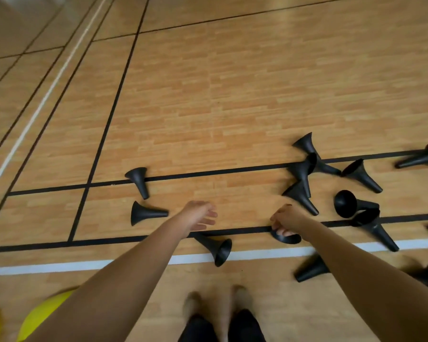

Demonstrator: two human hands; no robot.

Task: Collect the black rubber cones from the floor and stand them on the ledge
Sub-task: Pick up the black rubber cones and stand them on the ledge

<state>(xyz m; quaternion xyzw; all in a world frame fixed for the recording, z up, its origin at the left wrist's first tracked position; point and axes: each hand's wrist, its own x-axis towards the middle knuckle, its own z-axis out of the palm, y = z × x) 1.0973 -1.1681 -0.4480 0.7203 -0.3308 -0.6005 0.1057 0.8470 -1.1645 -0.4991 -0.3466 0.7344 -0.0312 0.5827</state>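
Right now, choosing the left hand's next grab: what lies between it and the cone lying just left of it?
Nothing. The head view shows only bare floor between the left hand and that cone, whose narrow tip faces the hand.

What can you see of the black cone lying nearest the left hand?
The cone is matte black, rubbery-looking and trumpet-shaped: a narrow stem flaring to a round, hollow mouth. It lies on its side on the wooden floor, mouth over the white line, narrow end at the black line, partly hidden by the left forearm. The left hand, open, does not seem to touch it.
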